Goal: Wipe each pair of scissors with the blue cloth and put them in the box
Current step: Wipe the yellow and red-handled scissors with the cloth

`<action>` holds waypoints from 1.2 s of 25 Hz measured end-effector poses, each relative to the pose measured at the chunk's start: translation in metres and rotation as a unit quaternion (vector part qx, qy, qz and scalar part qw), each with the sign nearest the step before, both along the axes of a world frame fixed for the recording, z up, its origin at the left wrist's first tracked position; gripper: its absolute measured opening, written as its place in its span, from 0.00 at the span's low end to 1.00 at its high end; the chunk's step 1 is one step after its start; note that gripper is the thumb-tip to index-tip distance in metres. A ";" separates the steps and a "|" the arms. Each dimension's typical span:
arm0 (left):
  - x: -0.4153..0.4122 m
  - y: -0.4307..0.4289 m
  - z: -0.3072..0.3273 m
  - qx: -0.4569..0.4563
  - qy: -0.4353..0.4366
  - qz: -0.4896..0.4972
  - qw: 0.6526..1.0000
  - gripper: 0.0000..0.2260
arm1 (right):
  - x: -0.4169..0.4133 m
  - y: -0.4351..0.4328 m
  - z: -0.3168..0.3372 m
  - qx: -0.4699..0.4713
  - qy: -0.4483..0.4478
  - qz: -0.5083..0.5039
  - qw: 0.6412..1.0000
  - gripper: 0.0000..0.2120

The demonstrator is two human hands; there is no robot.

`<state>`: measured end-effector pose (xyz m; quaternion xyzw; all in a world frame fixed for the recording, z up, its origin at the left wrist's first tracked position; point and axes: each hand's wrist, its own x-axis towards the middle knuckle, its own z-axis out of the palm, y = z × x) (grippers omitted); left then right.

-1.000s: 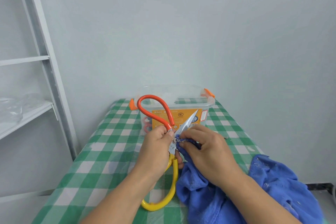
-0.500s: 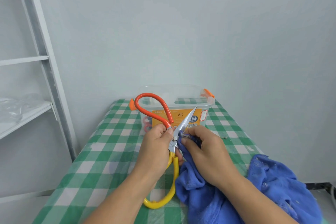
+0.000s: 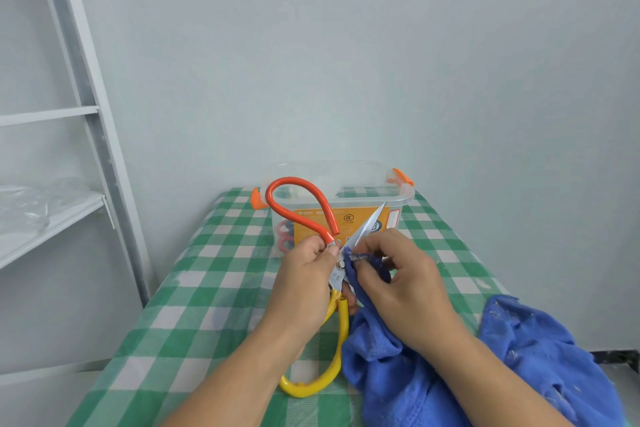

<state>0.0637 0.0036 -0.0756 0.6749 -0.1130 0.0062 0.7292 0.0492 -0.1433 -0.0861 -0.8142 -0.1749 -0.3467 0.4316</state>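
**A:** Which hand has the scissors?

**B:** The left hand (image 3: pixel 304 282). Its fingers are curled tight round the scissors (image 3: pixel 340 266) at the pivot, and it holds them up over the middle of the worktop (image 3: pixel 207 288). The handles are spread wide. The orange loop reaches toward the far edge and the yellow loop hangs toward the near edge. One bare blade points up and to the right, in front of the box's label.

**A:** And the right hand?

**B:** The right hand (image 3: pixel 405 288) pinches a fold of the blue cloth (image 3: pixel 398 378) against the metal just beside the pivot. The other blade is hidden there. The rest of the cloth trails down and lies bunched at the near right corner.

**A:** Where is the box?

**B:** The clear box (image 3: pixel 401 196), with orange clips, stands at the middle of the far edge, behind the scissors. Red handle loops (image 3: pixel 285 236) show through its left wall.

**A:** Anything else?

**B:** A green checked cover lies over the worktop, and a white shelf (image 3: pixel 52 215) stands off its left edge.
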 end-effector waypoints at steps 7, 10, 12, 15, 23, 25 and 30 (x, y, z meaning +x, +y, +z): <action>0.006 -0.002 -0.008 -0.006 -0.002 0.020 1.000 0.12 | 0.003 -0.001 -0.005 -0.086 -0.021 0.000 0.996 0.04; 0.004 -0.004 -0.008 -0.003 -0.018 0.029 0.999 0.12 | 0.004 -0.001 -0.004 -0.081 -0.002 0.002 0.997 0.04; 0.005 -0.004 -0.007 -0.007 -0.016 0.034 0.999 0.12 | 0.003 0.000 -0.003 -0.081 0.006 0.005 0.997 0.05; 0.006 -0.005 -0.010 -0.010 -0.006 0.034 0.999 0.12 | 0.001 -0.001 -0.003 -0.086 0.015 0.016 0.996 0.07; 0.000 -0.005 -0.004 -0.015 0.002 0.021 1.000 0.11 | -0.002 -0.010 0.001 -0.029 0.030 -0.013 0.999 0.06; 0.000 -0.004 -0.005 -0.003 -0.008 0.025 1.000 0.11 | -0.005 -0.010 0.004 0.055 0.033 -0.023 0.998 0.04; 0.002 -0.003 -0.006 0.007 -0.019 0.018 1.000 0.13 | -0.002 0.001 0.001 -0.045 -0.021 0.006 0.999 0.05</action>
